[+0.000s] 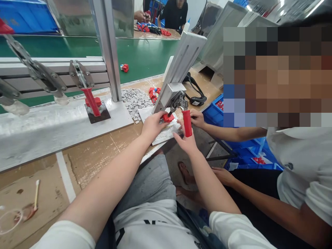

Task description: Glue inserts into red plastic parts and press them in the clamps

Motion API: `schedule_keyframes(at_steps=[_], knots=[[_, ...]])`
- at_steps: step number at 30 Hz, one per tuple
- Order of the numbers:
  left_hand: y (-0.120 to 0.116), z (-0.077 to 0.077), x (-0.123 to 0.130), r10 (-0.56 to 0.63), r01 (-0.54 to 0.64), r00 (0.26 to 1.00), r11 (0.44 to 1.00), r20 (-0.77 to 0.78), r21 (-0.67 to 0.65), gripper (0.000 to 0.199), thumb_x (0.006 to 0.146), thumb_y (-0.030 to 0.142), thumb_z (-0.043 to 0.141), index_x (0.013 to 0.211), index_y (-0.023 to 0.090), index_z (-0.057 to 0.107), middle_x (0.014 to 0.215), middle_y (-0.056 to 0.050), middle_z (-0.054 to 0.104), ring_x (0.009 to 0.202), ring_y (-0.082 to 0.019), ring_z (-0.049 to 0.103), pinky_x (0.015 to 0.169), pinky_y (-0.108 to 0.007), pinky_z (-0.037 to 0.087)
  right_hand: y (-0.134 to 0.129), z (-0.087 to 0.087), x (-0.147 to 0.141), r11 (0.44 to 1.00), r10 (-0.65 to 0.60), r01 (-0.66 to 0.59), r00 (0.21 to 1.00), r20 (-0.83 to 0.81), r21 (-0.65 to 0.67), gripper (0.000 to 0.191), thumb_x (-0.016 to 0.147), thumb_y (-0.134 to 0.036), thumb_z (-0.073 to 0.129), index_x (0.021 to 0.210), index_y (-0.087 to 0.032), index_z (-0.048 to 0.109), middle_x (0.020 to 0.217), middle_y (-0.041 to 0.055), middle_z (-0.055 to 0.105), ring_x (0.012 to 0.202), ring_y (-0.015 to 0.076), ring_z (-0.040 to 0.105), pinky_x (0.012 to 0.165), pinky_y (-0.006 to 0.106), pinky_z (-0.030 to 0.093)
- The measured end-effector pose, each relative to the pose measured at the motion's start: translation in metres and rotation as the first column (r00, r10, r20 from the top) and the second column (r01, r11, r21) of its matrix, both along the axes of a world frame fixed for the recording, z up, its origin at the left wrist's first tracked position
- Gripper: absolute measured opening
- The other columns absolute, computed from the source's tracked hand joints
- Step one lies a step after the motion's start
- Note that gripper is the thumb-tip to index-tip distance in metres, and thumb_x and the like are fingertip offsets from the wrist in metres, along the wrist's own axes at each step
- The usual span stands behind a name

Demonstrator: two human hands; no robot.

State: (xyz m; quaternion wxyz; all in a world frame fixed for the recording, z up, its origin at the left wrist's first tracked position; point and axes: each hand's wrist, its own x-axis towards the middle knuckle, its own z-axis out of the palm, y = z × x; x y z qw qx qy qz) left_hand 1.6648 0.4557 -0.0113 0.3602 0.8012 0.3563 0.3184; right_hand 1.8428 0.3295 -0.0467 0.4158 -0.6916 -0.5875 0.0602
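Observation:
A small red plastic part (168, 118) sits on the light metal base plate (163, 137) of a clamping stand, under the tip of a toggle clamp (178, 101). My left hand (151, 127) holds this part from its left side, the fingertips against it. The clamp's red handle (187, 123) hangs down in front of my right hand (188, 142). That hand's thumb and index finger are spread apart near the part; its other fingers are partly hidden by the handle. The grey upright (181, 65) of the stand leans to the right.
Many small grey chips (136, 102) and several red parts (154, 93) lie behind the stand. On the left, another toggle clamp (89, 100) presses a red part. A co-worker's hand (197, 118) is close at the right, above blue crates (218, 112). A green conveyor (145, 57) runs behind.

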Motion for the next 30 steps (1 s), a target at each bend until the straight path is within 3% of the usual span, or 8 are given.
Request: schedule_keyframes(at_steps=[4,8,13,21,24,27,30], knots=[[0.000,0.001,0.000,-0.008,0.008,1.000,1.000,0.002,-0.002,0.039,0.090,0.025,0.081,0.128,0.027,0.074,0.121,-0.004,0.081,0.112,-0.027,0.075,0.099,-0.033,0.055,0.023,0.004,0.006,0.993,0.105,-0.100,0.991,0.083,-0.067,0.073,0.083,-0.061,0.081,0.143,-0.022,0.064,0.144,0.0161,0.064,0.136,0.0384,0.058,0.120,0.060,0.043],[0.001,-0.001,0.001,-0.012,0.012,1.000,1.000,-0.003,0.003,0.041,0.090,0.024,0.081,0.130,0.026,0.074,0.124,-0.004,0.081,0.115,-0.027,0.075,0.100,-0.033,0.055,0.039,0.001,0.001,0.991,0.112,-0.107,0.992,0.065,-0.075,0.065,0.082,-0.062,0.082,0.134,-0.025,0.069,0.134,0.0131,0.067,0.130,0.0386,0.061,0.117,0.059,0.046],[0.002,-0.003,0.002,-0.014,0.014,1.000,1.000,-0.005,0.018,0.042,0.090,0.022,0.081,0.132,0.025,0.073,0.124,-0.005,0.081,0.115,-0.026,0.075,0.102,-0.033,0.055,0.039,-0.003,0.000,0.994,0.085,-0.083,0.996,0.031,-0.066,0.067,0.082,-0.060,0.084,0.136,-0.026,0.067,0.132,0.0119,0.067,0.126,0.0373,0.061,0.114,0.058,0.049],[0.003,-0.004,0.003,-0.010,0.011,1.000,0.999,-0.028,0.031,0.043,0.090,0.021,0.081,0.132,0.026,0.073,0.125,-0.004,0.081,0.116,-0.027,0.074,0.103,-0.034,0.054,0.046,0.005,-0.004,0.994,0.088,-0.086,0.996,0.026,-0.067,0.058,0.084,-0.052,0.083,0.132,-0.022,0.069,0.129,0.0136,0.069,0.119,0.0348,0.064,0.110,0.054,0.052],[0.003,-0.005,0.003,-0.011,0.012,1.000,0.999,-0.014,0.037,0.043,0.090,0.021,0.081,0.131,0.025,0.073,0.124,-0.005,0.081,0.115,-0.027,0.075,0.101,-0.034,0.054,0.033,0.006,-0.006,0.996,0.075,-0.074,0.997,0.018,-0.040,0.063,0.083,-0.051,0.083,0.138,-0.024,0.066,0.138,0.0147,0.066,0.126,0.0358,0.062,0.113,0.057,0.050],[0.002,-0.004,0.002,-0.010,0.010,1.000,0.999,-0.004,0.032,0.041,0.090,0.023,0.082,0.131,0.024,0.073,0.123,-0.006,0.081,0.114,-0.027,0.075,0.099,-0.034,0.054,0.003,0.011,-0.010,0.989,0.071,-0.065,0.996,-0.046,0.130,0.067,0.088,-0.051,0.076,0.147,-0.027,0.056,0.145,0.0142,0.062,0.127,0.0342,0.063,0.111,0.058,0.051],[0.000,-0.003,0.002,-0.023,0.023,1.000,0.999,-0.004,0.032,0.039,0.091,0.023,0.081,0.130,0.024,0.072,0.121,-0.005,0.081,0.113,-0.027,0.075,0.097,-0.033,0.054,-0.024,0.025,-0.020,0.947,0.156,-0.104,0.976,-0.153,0.303,0.072,0.092,-0.061,0.068,0.154,-0.033,0.046,0.128,0.0101,0.067,0.108,0.0303,0.069,0.098,0.054,0.058]])
